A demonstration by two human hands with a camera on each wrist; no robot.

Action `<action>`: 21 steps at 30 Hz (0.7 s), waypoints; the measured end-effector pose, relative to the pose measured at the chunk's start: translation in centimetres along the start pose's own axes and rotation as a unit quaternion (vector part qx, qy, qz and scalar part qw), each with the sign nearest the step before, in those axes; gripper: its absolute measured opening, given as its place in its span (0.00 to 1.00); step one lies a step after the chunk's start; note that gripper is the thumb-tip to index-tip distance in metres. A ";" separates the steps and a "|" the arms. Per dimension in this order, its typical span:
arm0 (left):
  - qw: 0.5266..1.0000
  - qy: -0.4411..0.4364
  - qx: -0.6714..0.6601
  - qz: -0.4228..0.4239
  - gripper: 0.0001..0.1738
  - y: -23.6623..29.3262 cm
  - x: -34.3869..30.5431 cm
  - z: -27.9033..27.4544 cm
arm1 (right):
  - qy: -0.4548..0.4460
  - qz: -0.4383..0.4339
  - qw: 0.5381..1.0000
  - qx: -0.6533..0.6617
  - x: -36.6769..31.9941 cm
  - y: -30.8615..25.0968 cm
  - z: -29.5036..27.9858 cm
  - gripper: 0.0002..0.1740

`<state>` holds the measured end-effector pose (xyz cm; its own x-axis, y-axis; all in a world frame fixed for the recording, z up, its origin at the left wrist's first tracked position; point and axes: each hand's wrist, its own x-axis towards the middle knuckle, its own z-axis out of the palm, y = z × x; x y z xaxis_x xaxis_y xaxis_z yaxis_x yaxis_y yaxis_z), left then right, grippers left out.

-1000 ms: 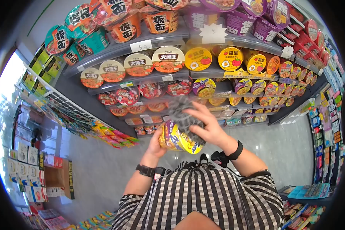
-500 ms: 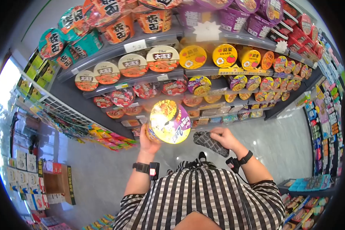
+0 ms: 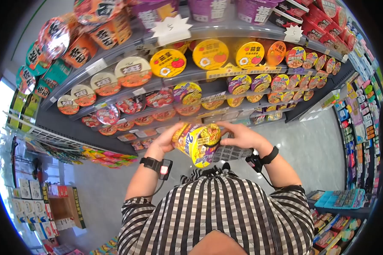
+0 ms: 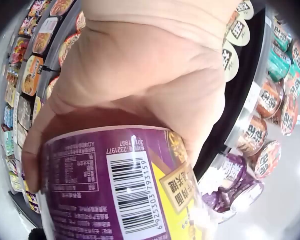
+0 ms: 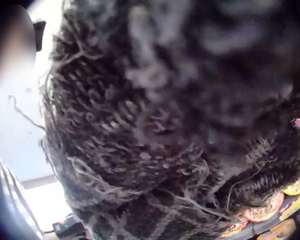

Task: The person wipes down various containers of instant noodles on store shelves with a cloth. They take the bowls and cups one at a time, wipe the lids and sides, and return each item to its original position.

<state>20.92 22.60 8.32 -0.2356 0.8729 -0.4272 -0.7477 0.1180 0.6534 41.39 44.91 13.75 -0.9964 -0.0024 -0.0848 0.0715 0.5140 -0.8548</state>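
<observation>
A yellow and purple instant noodle bucket [image 3: 191, 146] is held tilted in front of the chest. My left hand [image 3: 162, 138] grips it from the left, fingers and thumb spread around its side. The left wrist view shows the purple side of the bucket with its barcode [image 4: 135, 195] beneath the left hand [image 4: 145, 75]. My right hand [image 3: 244, 138] holds a dark grey checked cloth [image 3: 234, 154], its fingers right at the bucket's right edge. The cloth hangs below that hand beside the bucket. Close up, its fuzzy, loose-threaded fabric [image 5: 135, 130] fills most of the right wrist view and hides the fingers.
Shelves [image 3: 166, 83] of instant noodle buckets rise ahead in several rows. Yellow-lidded buckets [image 3: 210, 54] stand in the row near the top, with a star-shaped price card [image 3: 171, 29] above them. A white wire rack [image 3: 64, 131] is on the left; packaged goods [image 3: 355, 140] hang on the right.
The bucket has tilted and its lid now faces right. The right hand has brought the cloth from apart, lower right, up against the bucket. The head view has shifted right along the shelves.
</observation>
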 end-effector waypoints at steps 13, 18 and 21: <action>0.996 0.039 0.061 0.057 0.29 -4.0 10.9 7.8 | -0.001 0.212 0.866 0.453 -1.8 15.0 -3.9 0.23; 0.972 0.113 -0.113 0.171 0.31 -5.4 14.4 8.5 | 0.002 0.203 0.853 0.481 0.4 16.4 -2.7 0.22; 0.963 0.116 -0.180 0.161 0.30 -5.4 16.4 6.7 | -0.013 0.188 0.904 0.383 1.3 17.1 -1.9 0.21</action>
<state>25.28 39.48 1.98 -0.5930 0.7028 -0.3931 -0.7691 -0.3496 0.5351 41.19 55.33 -0.03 -0.8940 0.0246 -0.4473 0.4261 -0.2617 -0.8660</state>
